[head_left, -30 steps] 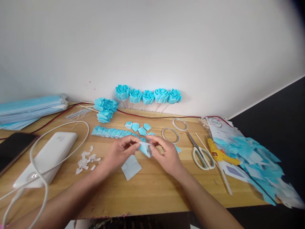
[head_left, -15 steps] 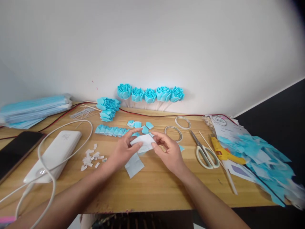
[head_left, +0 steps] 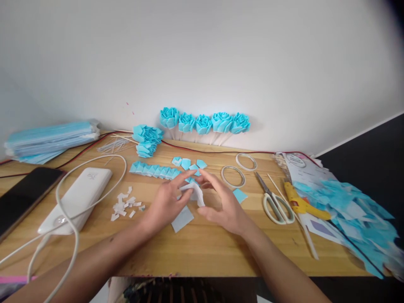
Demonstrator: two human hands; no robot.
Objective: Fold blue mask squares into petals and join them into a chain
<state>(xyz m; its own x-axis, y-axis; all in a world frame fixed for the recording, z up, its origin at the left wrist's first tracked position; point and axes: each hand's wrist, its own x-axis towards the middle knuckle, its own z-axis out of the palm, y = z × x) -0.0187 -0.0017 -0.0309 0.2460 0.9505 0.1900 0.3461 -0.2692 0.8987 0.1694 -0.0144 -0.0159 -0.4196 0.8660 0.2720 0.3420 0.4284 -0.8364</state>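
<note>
My left hand (head_left: 166,202) pinches a small pale paper piece (head_left: 196,192) just above the wooden table (head_left: 202,248), index finger stretched forward. My right hand (head_left: 224,205) hovers beside it, fingers spread and arched over the piece's right edge. Under my hands lies a pale blue paper square (head_left: 182,219). Just beyond them sit a row of folded blue petals (head_left: 153,170) and a few loose blue petals (head_left: 188,163).
Blue paper roses (head_left: 204,123) lean on the wall, a loose one (head_left: 147,139) lies left. Tape rings (head_left: 232,176), scissors (head_left: 274,201), a yellow glue gun (head_left: 299,203) and blue scraps (head_left: 347,210) lie right. Power bank (head_left: 78,198), cable, phone (head_left: 22,195), white bits (head_left: 124,205) lie left.
The piece was held flat between both hands; now my left hand alone pinches it, curled, while my right hand has opened and dropped slightly. The view shifted a little.
</note>
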